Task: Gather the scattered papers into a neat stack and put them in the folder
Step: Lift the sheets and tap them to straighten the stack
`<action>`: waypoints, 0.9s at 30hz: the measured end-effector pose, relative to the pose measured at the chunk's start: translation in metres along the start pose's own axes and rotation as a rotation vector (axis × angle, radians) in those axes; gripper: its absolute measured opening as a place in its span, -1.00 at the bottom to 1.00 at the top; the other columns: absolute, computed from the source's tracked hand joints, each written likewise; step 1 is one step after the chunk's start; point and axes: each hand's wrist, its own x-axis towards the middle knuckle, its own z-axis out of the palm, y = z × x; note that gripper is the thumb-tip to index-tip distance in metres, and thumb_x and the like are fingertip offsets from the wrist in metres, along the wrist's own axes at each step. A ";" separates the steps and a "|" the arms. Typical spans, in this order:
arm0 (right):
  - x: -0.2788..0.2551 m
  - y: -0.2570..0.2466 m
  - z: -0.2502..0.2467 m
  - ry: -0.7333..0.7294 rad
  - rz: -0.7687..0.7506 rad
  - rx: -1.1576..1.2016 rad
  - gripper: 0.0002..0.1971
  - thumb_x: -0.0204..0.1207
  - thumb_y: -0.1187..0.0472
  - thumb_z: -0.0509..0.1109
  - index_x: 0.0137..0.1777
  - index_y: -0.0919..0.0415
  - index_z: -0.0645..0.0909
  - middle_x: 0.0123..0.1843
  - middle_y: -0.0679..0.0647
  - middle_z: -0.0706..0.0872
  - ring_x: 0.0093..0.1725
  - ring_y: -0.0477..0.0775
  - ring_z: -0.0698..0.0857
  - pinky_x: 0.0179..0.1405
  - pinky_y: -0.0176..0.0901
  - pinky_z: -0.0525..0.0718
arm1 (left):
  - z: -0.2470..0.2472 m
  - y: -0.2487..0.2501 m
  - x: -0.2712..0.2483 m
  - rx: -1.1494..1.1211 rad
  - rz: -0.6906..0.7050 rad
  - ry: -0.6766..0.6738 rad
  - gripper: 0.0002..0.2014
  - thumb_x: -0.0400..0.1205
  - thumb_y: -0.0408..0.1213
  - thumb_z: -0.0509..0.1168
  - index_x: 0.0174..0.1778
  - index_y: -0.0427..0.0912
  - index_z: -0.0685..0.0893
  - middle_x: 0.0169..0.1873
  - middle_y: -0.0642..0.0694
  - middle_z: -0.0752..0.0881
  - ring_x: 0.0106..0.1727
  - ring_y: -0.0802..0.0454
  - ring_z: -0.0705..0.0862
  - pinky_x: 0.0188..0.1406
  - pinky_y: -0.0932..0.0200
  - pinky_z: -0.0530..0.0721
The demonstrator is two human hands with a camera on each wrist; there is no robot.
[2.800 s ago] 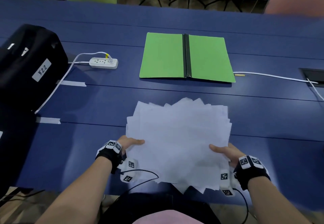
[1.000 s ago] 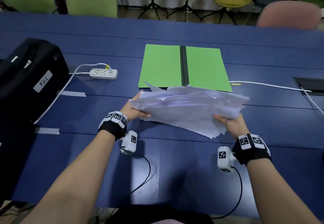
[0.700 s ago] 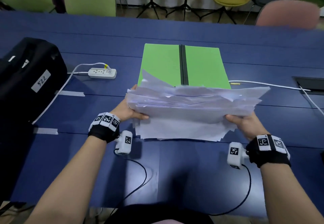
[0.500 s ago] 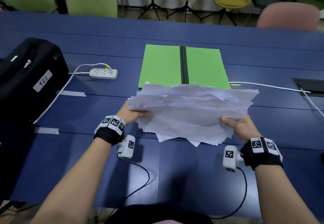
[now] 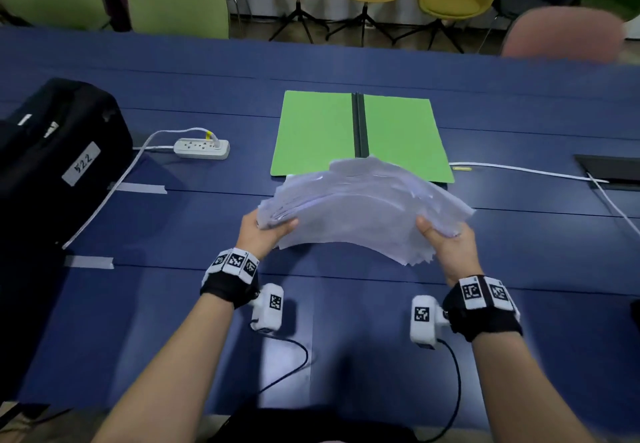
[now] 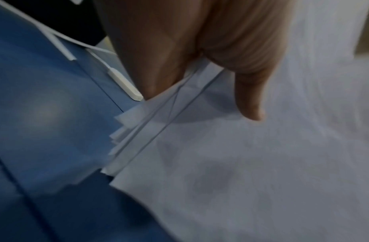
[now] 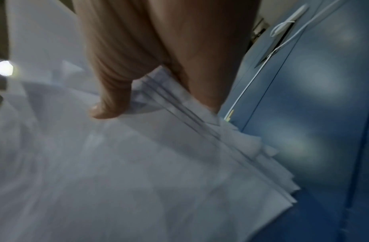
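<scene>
A thick, uneven bundle of white papers (image 5: 360, 207) is held above the blue table (image 5: 173, 304), bowed upward in the middle. My left hand (image 5: 266, 234) grips its left edge, thumb on top. My right hand (image 5: 446, 245) grips the right edge the same way. In the left wrist view the thumb presses on the papers (image 6: 241, 163), whose edges fan out unevenly. The right wrist view shows my thumb on the papers (image 7: 117, 163) and their staggered corners. The open green folder (image 5: 315, 134) with a black spine lies flat just beyond the bundle.
A black bag (image 5: 52, 151) stands at the left. A white power strip (image 5: 201, 148) with its cable lies left of the folder. A white cable (image 5: 526, 172) runs right to a dark table hatch (image 5: 609, 172). Tape strips mark the table. Chairs line the far side.
The bundle was lifted off the table, tipped on edge near the folder, and now is tilted flatter and bowed, with both hands still gripping its sides.
</scene>
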 end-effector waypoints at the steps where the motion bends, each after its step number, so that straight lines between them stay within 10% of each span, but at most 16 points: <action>1: 0.001 -0.007 0.000 0.021 -0.015 0.015 -0.63 0.34 0.23 0.60 0.15 0.21 0.68 -0.19 -0.22 0.83 -0.17 -0.23 0.77 -0.16 -0.33 0.72 | -0.003 0.002 0.004 -0.036 -0.014 0.003 -0.69 0.40 -0.52 0.53 0.01 -0.20 0.70 -0.27 0.14 0.77 -0.37 0.47 0.71 -0.34 0.52 0.66; 10: 0.022 -0.064 0.001 0.091 -0.322 -0.049 -0.71 0.59 0.31 0.34 -0.13 -0.09 0.80 -0.15 -0.24 0.82 -0.06 -0.15 0.71 0.13 -0.24 0.64 | -0.005 0.015 0.024 -0.047 -0.022 -0.054 -0.73 0.36 -0.61 0.52 -0.14 -0.21 0.73 -0.44 0.25 0.79 -0.35 0.39 0.75 -0.33 0.48 0.68; 15: 0.025 -0.091 0.011 0.137 -0.556 -0.353 -0.74 0.49 0.45 0.29 -0.06 0.18 0.77 -0.22 -0.44 0.73 -0.11 -0.23 0.69 0.05 -0.34 0.60 | -0.006 0.017 0.027 -0.029 -0.016 -0.064 -0.72 0.36 -0.59 0.54 -0.12 -0.20 0.73 -0.44 0.25 0.79 -0.34 0.37 0.76 -0.32 0.46 0.70; 23: 0.025 -0.092 0.095 -0.316 -0.624 -0.915 -0.72 0.49 0.40 0.27 0.02 0.15 0.76 -0.01 0.10 0.82 0.02 0.22 0.74 0.03 0.05 0.67 | -0.004 0.015 0.029 0.188 0.046 -0.101 -0.74 0.29 -0.44 0.62 -0.31 -0.04 0.73 -0.44 0.22 0.75 -0.40 0.39 0.67 -0.18 0.25 0.66; 27: 0.015 -0.080 0.130 -0.549 -0.570 -0.924 -0.61 0.60 -0.09 0.14 0.17 0.10 0.67 0.10 0.09 0.77 0.12 0.20 0.70 0.15 0.11 0.59 | 0.001 0.016 0.028 0.161 0.060 -0.060 -0.80 0.43 -0.49 0.52 -0.12 -0.18 0.71 -0.32 -0.05 0.71 -0.41 0.38 0.66 -0.26 0.38 0.63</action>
